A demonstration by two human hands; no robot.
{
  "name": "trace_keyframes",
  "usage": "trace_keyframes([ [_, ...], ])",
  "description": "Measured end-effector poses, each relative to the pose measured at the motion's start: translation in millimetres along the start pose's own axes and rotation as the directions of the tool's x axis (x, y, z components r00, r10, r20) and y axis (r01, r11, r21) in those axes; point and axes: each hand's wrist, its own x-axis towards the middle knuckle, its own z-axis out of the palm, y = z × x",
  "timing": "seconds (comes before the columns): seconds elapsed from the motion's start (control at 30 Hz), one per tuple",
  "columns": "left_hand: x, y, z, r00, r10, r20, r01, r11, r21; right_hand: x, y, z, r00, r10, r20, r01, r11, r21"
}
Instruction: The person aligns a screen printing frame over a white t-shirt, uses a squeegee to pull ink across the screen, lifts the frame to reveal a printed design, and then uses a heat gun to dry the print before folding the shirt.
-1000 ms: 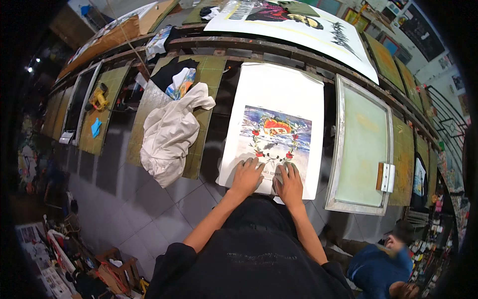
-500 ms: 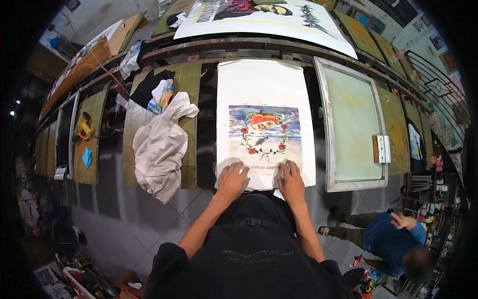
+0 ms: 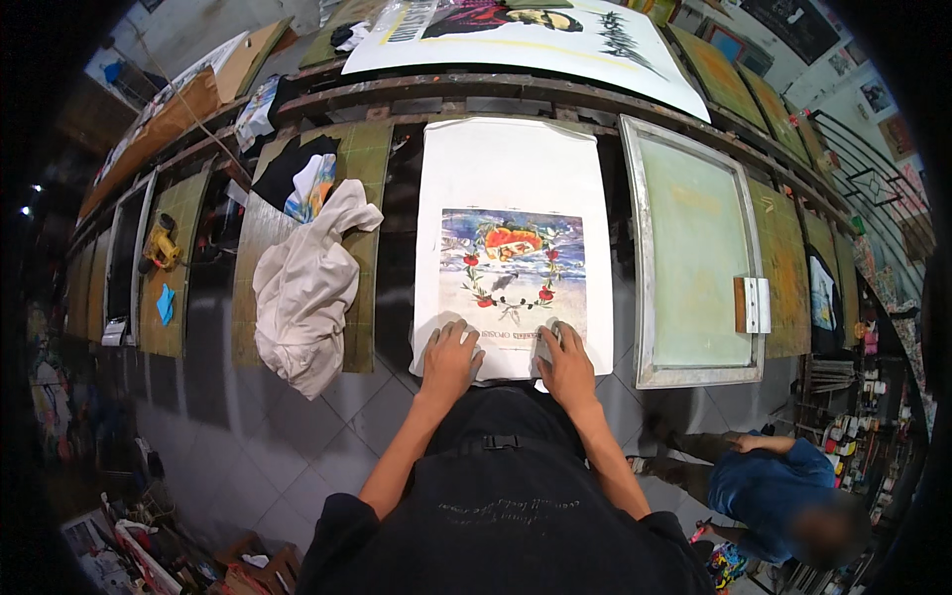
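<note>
plainly, the left hand [image 3: 451, 361] is laid palm down, loosely spread, on the near left part of the white cloth [image 3: 511, 164]; the right hand [image 3: 567, 365] is placed likewise at the near right, slightly bent and partly open. the white cloth is laid out flat between a crumpled beige cloth [image 3: 309, 293] and a framed screen [image 3: 694, 258]. a blue-and-cream print [image 3: 511, 276] is borne on its near half, marked with an orange-red shape [image 3: 513, 241], red flowers [image 3: 471, 259] and dark lettering [image 3: 514, 335].

Here's your rectangular white printed cloth [image 3: 516, 164] lying flat, the support hidden beneath; on your left, an olive-green rectangular board [image 3: 359, 154] carries a crumpled beige cloth [image 3: 309, 297].
</note>
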Motion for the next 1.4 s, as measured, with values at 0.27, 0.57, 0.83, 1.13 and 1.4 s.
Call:
trace_keyframes([
  [0.27,-2.5,0.0,5.2,0.999,-0.022,-0.042,0.022,1.0,0.009,7.9,5.4,-11.2,0.998,-0.059,0.017,0.06,0.996,-0.066],
  [0.57,-2.1,5.5,6.4,0.994,-0.077,-0.072,0.078,0.997,0.01,21.8,17.5,-9.2,0.994,-0.094,-0.049,0.09,0.992,-0.089],
  [0.83,4.3,-4.3,1.3,0.994,-0.07,-0.086,0.073,0.997,0.039,53.5,8.0,-0.3,0.993,-0.099,-0.062,0.089,0.985,-0.148],
  [1.13,12.8,-24.7,1.9,0.998,-0.042,-0.036,0.044,0.997,0.063,60.5,-1.2,4.4,0.997,-0.039,-0.065,0.024,0.975,-0.222],
  [1.4,33.4,-38.5,-10.1,0.987,-0.044,0.154,0.038,0.999,0.039,73.2,-23.4,26.0,0.989,0.06,-0.138,-0.083,0.983,-0.167],
])
